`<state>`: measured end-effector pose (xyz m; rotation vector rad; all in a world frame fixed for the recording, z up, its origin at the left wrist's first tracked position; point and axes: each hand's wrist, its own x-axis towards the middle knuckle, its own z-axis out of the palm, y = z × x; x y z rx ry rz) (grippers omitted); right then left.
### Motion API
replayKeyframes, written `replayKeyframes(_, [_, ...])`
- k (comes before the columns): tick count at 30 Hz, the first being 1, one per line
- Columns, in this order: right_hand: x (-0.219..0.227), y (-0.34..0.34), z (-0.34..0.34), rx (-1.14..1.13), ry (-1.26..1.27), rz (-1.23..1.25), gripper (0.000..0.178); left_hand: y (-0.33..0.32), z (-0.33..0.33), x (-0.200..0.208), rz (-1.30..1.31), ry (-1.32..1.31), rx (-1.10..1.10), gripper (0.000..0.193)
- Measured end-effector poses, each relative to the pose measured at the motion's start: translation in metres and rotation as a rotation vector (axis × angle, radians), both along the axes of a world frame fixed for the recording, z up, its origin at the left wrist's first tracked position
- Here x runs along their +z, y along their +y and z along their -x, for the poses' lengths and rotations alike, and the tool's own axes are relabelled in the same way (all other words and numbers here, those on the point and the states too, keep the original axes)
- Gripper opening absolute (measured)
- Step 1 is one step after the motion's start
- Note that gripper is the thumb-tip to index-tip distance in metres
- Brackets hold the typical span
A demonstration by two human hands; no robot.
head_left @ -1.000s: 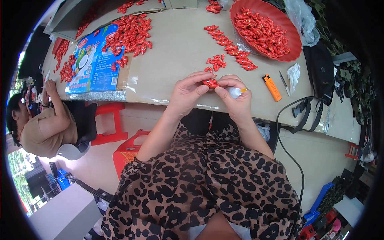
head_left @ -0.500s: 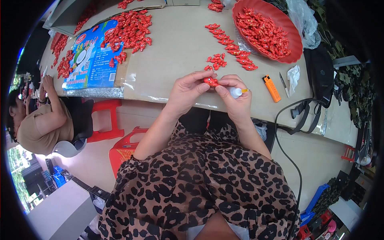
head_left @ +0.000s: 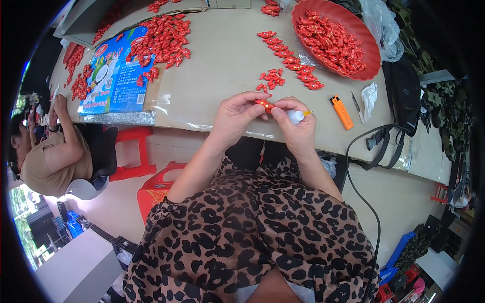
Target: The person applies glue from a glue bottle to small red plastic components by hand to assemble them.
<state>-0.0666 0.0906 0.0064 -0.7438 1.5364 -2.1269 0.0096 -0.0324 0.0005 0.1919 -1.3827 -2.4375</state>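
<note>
My two hands meet just above the table's near edge, around one small red figurine (head_left: 264, 105) with gold markings. Its left end is pinched between the thumb and fingers of my left hand (head_left: 233, 115). My right hand (head_left: 299, 132) has thumb and forefinger on the other end and also keeps a small white squeeze bottle (head_left: 296, 117) with a yellow tip in its grip, the tip pointing right. Just beyond my fingers lies a little cluster of small red pieces (head_left: 273, 79). Farther off, a slanting row of red figurines (head_left: 283, 53) runs across the tabletop.
A scalloped red bowl (head_left: 375, 60) full of red figurines stands at the back right. An orange lighter (head_left: 342, 113), a thin knife (head_left: 357, 107) and crumpled tissue (head_left: 370, 100) lie at right. Red pieces heap on blue cardboard (head_left: 118, 83) at left. A co-worker (head_left: 55, 151) sits beyond.
The figurine has turned between my fingers, so its gold marking shows more. My hands stay almost in place, and the bottle has shifted very slightly left.
</note>
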Motion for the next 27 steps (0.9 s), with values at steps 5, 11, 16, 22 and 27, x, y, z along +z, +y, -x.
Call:
replayKeyframes(5, [0.0028, -0.0006, -0.0002, 0.000, 0.006, -0.025, 0.007, 0.0001, 0.0003, 0.0012, 0.017, -0.012, 0.011, 0.021])
replayKeyframes(11, [0.0045, -0.0015, -0.0002, 0.011, 0.000, -0.003, 0.006, 0.0005, 0.0015, 0.0021, 0.061, 0.005, 0.023, 0.019])
replayKeyframes(16, [0.0065, -0.0028, -0.0030, -0.013, 0.005, 0.005, 0.005, 0.0002, 0.0008, -0.0004, 0.059, -0.010, 0.028, 0.018])
replayKeyframes(22, [0.0020, -0.0027, -0.0004, -0.015, -0.016, -0.037, 0.007, 0.0005, -0.0006, 0.0010, 0.118, -0.029, 0.052, 0.018])
replayKeyframes(27, [0.0050, -0.0029, 0.0000, 0.007, -0.043, -0.065, 0.008, 0.0011, -0.0008, 0.0013, 0.102, -0.004, 0.061, 0.021])
